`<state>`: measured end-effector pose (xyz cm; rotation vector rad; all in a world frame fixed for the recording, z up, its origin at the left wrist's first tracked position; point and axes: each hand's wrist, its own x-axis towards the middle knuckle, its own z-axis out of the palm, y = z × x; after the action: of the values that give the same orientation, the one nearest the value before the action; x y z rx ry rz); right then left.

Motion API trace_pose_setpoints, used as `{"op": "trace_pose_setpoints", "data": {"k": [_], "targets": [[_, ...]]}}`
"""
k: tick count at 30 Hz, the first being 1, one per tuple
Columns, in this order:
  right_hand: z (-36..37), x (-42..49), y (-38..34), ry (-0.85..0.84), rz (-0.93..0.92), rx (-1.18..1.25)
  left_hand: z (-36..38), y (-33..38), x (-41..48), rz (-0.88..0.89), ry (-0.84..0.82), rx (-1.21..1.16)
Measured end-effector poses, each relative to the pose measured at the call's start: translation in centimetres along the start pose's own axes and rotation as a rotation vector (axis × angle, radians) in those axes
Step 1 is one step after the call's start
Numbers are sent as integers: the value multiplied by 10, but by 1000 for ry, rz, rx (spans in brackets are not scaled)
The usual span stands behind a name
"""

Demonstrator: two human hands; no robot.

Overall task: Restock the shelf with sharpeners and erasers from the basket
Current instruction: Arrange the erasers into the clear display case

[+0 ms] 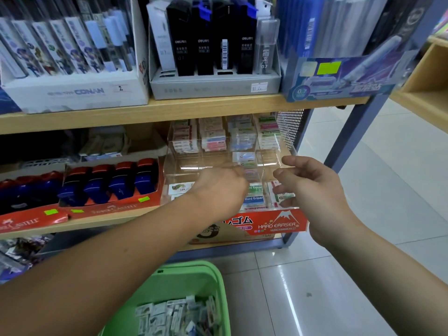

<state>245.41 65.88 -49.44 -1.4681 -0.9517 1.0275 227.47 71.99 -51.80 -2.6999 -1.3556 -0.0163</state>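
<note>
A clear acrylic organizer stands on the lower shelf, with packaged erasers stacked in its back compartments and a few in the front ones. My left hand reaches over a front middle compartment, fingers curled downward and hidden behind the back of the hand. My right hand hovers at the organizer's right front corner, fingers loosely curled and holding nothing. Below me is the green basket with several small packaged erasers inside. Blue and red sharpeners fill red display boxes to the left.
A red "HARD ERASER" box sits under the organizer's front. The wooden upper shelf carries boxes of pencil leads and pens. A grey metal upright ends the shelf on the right, with glossy tiled floor beyond.
</note>
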Motion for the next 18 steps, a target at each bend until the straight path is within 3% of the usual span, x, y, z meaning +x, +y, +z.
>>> {"op": "trace_pose_setpoints", "data": {"k": [4, 7, 12, 15, 18], "targets": [[2, -10, -5, -97, -44, -95, -6, -12, -15, -9, -60, -308], [8, -22, -12, -204, -82, -178, -24, -17, -35, -5, -4, -456], [20, -52, -12, -356, -97, -269, -41, -22, -92, -169, 91, -614], [38, -78, -2, -540, -168, -457, -31, -22, -145, -228, 132, -659], [61, -107, 24, -748, -216, -670, -6, -19, -199, -343, 72, -708]]}}
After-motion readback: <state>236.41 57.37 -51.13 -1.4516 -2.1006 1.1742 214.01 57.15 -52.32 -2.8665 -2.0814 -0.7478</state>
